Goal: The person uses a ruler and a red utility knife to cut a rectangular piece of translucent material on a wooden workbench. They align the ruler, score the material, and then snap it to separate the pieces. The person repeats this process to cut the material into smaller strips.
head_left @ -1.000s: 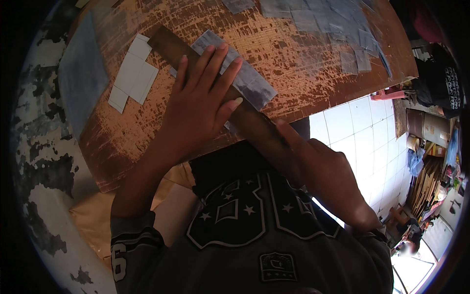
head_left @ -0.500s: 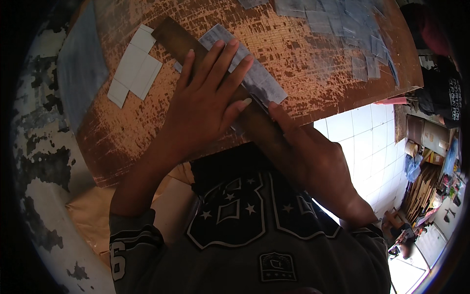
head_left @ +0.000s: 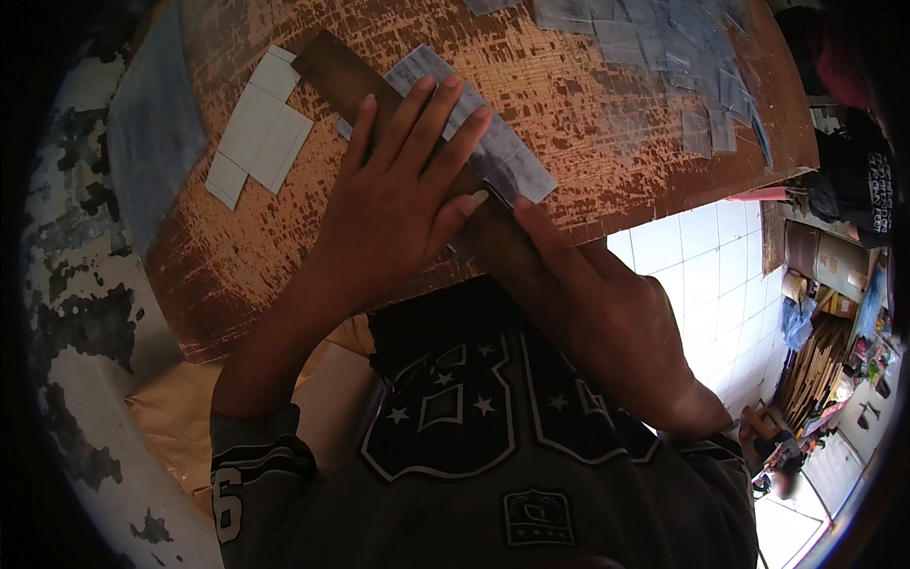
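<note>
A long dark brown flat strip (head_left: 346, 71), straight-edged like a ruler, lies slantwise over a grey-blue sheet (head_left: 512, 163) on the worn tabletop (head_left: 607, 161). My left hand (head_left: 389, 199) rests flat across the strip and the sheet, fingers spread, pressing them down. At the strip's near end is my right hand (head_left: 607, 303), its index finger stretched along the strip's edge by the sheet's lower corner. Its other fingers curl underneath, and whatever they hold is hidden. Left of the strip lies a white cut-out pattern piece (head_left: 265, 133) with ruled lines.
Several grey-blue cut pieces (head_left: 664, 47) overlap at the table's far right. A larger blue-grey sheet (head_left: 156, 133) hangs over the left edge. Brown paper (head_left: 171, 417) lies below the table beside a peeling wall (head_left: 85, 379). Stacked boards (head_left: 815, 360) and clutter stand at right.
My right hand has shifted very slightly left, its index fingertip now closer to the strip. The left hand, strip and sheet look nearly still.
</note>
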A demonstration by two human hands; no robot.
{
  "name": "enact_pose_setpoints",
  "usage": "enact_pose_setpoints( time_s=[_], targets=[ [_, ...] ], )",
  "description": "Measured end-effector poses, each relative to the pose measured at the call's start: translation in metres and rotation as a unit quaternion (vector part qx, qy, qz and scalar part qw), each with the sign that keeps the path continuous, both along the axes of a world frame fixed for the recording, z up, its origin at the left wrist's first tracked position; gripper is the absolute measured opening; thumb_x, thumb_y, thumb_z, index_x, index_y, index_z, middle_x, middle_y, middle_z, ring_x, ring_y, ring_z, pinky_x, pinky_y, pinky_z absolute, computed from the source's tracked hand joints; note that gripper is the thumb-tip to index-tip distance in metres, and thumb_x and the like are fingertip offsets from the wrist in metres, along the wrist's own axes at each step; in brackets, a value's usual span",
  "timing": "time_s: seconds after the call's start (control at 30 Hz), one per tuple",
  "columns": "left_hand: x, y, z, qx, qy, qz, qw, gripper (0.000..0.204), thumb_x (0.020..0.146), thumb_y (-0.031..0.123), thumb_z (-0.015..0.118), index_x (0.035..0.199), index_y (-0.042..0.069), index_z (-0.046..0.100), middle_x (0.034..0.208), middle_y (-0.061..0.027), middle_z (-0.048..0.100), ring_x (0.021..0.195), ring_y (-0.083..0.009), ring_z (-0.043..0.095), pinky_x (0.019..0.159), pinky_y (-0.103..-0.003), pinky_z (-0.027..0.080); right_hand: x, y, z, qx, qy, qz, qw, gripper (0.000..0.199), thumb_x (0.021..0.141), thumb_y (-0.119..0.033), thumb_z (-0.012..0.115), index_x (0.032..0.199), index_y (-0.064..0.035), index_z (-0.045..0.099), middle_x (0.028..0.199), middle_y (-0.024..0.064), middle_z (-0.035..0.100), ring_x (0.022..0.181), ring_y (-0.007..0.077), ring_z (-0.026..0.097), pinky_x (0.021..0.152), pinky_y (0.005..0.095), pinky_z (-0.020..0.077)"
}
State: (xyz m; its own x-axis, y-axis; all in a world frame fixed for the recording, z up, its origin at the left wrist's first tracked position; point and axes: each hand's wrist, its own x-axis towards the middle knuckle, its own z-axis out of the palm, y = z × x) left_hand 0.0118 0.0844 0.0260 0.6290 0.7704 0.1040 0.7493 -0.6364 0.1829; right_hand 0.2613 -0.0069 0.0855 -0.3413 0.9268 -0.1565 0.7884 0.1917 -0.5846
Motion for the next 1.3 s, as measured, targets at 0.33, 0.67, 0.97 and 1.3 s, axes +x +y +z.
enact_pose_setpoints(
  time_s=[0.33,0.67,0.97,1.3],
  targets=[
    [0.0,0.0,0.003,0.0,0.022,-0.003,1.0,0.065,0.116,0.051,0.039,0.171,0.016,0.042,0.18,-0.0158,0.032,0.167,-0.0365,0.028,0.135,-0.066,0.017,0.01,-0.026,0.004,-0.029,-0.065,-0.003,0.997,0.078,0.096,0.004,0.062,0.169,-0.0204,0.048,0.086,0.0105,0.058,0.056,0.0261,0.064,0.049,0.0416,0.0555],
    [0.001,0.001,0.0,0.008,0.012,-0.005,1.0,0.064,0.116,0.051,0.041,0.171,0.017,0.043,0.18,-0.0149,0.032,0.167,-0.0363,0.028,0.135,-0.065,0.017,0.023,-0.037,0.005,-0.035,-0.05,-0.001,0.998,0.084,0.094,0.007,0.063,0.171,-0.0204,0.045,0.086,0.0108,0.057,0.057,0.0268,0.063,0.05,0.0414,0.0539],
    [-0.001,0.0,0.0,0.004,-0.002,-0.004,1.0,0.065,0.116,0.049,0.043,0.17,0.015,0.043,0.18,-0.0143,0.032,0.168,-0.0354,0.027,0.135,-0.065,0.016,0.023,-0.018,0.026,-0.069,0.004,-0.044,0.997,0.08,0.093,0.001,0.076,0.166,-0.0198,0.05,0.1,0.0143,0.074,0.081,0.0317,0.077,0.072,0.0447,0.0624],
    [-0.001,-0.001,-0.001,0.002,-0.014,0.003,1.0,0.066,0.113,0.05,0.052,0.172,0.021,0.041,0.18,-0.0113,0.033,0.168,-0.032,0.029,0.135,-0.065,0.018,0.002,-0.007,-0.015,0.045,0.033,-0.025,0.998,0.073,0.1,-0.009,0.073,0.168,-0.0203,0.049,0.102,0.0164,0.073,0.075,0.0353,0.078,0.061,0.0461,0.0628]
  ],
)
